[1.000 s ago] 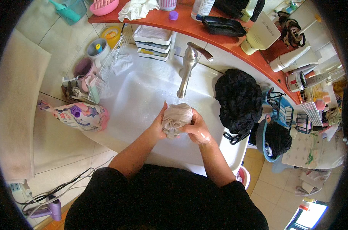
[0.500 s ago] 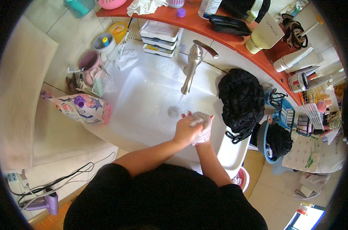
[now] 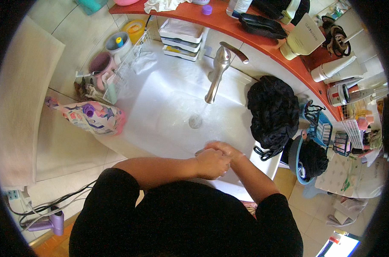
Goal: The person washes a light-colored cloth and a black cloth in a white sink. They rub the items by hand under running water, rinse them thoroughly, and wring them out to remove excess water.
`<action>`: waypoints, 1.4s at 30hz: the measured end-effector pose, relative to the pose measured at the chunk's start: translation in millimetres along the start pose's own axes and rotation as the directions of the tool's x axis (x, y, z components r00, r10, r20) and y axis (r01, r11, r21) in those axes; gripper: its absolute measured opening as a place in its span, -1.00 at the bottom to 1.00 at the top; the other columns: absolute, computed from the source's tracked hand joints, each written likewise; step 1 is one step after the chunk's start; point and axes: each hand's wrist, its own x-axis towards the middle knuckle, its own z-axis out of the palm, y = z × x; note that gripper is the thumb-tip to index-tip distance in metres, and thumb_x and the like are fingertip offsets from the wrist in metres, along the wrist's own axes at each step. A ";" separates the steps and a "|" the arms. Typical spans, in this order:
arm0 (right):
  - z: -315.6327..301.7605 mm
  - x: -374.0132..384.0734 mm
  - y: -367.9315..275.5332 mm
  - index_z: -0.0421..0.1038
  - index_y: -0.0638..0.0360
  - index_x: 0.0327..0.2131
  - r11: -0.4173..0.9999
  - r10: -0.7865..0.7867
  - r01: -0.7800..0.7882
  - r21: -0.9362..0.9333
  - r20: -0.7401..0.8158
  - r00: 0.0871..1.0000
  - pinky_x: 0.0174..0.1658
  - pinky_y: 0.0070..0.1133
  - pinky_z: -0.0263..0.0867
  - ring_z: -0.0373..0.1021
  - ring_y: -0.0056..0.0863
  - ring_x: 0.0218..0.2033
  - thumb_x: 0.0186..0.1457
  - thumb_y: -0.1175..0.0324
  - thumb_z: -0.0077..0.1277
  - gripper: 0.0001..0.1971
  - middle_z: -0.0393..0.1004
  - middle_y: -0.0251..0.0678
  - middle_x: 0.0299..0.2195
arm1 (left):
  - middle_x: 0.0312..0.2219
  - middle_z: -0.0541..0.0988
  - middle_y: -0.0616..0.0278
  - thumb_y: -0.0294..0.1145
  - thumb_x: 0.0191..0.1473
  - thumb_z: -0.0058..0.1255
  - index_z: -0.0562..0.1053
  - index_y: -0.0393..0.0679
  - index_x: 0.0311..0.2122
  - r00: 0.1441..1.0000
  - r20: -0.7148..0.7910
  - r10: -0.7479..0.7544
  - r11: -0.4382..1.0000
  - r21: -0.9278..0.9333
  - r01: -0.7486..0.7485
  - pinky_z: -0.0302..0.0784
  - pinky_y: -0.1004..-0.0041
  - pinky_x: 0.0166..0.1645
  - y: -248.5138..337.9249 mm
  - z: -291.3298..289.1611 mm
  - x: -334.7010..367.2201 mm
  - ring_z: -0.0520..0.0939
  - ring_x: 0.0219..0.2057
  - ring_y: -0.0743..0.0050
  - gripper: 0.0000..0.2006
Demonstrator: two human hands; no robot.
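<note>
In the head view we see the left hand (image 3: 211, 163) and the right hand (image 3: 225, 150) pressed together over the near rim of the white sink (image 3: 160, 115), fingers curled into each other. We cannot tell whether anything is held between them — only a sliver of something pale shows at the left edge of the clasp, too small to name. If it is a piece of wet cloth, we judge it would be soft, light, limp and a little slippery, best taken in a full fist rather than by the fingertips. The hands sit below and slightly right of the drain (image 3: 195, 121), with the metal faucet (image 3: 218, 70) beyond it and a thin stream of water falling toward the drain. Just to the right, a black crumpled garment (image 3: 273, 111) lies on the sink's edge, apart from the hands. To the left a flowery refill pouch (image 3: 89, 118) lies on its side, well apart
</note>
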 end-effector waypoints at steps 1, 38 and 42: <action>13.3 -4.5 -4.2 0.31 0.21 -0.16 0.991 -0.093 0.095 -0.091 0.026 0.995 -0.09 -0.46 0.26 0.32 -0.43 -0.17 0.06 0.33 -0.13 -0.73 0.39 -0.23 -0.18 | -0.45 0.49 0.12 -0.31 -0.20 -0.05 0.47 -0.13 -0.55 0.992 0.122 0.025 1.000 -0.018 -0.023 0.46 0.25 -0.38 -1.2 -0.4 -1.6 0.54 -0.43 0.19 -0.86; 42.4 -232.4 79.0 0.36 0.17 -0.26 -0.003 -0.493 0.981 0.196 -0.853 0.169 -0.06 -0.34 0.26 0.37 -0.33 -0.22 -0.19 0.21 0.02 -0.63 0.43 -0.20 -0.29 | 0.04 0.16 -0.05 -0.45 -0.09 0.03 0.26 -0.24 -0.05 0.961 -0.254 -0.109 0.770 -0.633 -0.080 0.46 0.46 -0.25 32.4 -41.8 60.0 0.50 -0.32 0.34 -0.56; 48.5 -310.2 173.7 0.25 0.19 -0.09 0.132 0.020 0.989 -0.066 -0.997 -0.070 -0.08 -0.33 0.30 0.36 -0.28 -0.18 -0.15 0.30 0.03 -0.53 0.39 -0.18 -0.19 | -0.02 0.26 0.02 -0.54 -0.07 -0.01 0.29 -0.25 -0.09 0.958 -0.115 -0.264 0.726 -0.678 0.119 0.47 0.56 -0.33 9.0 -26.5 38.6 0.52 -0.40 0.47 -0.64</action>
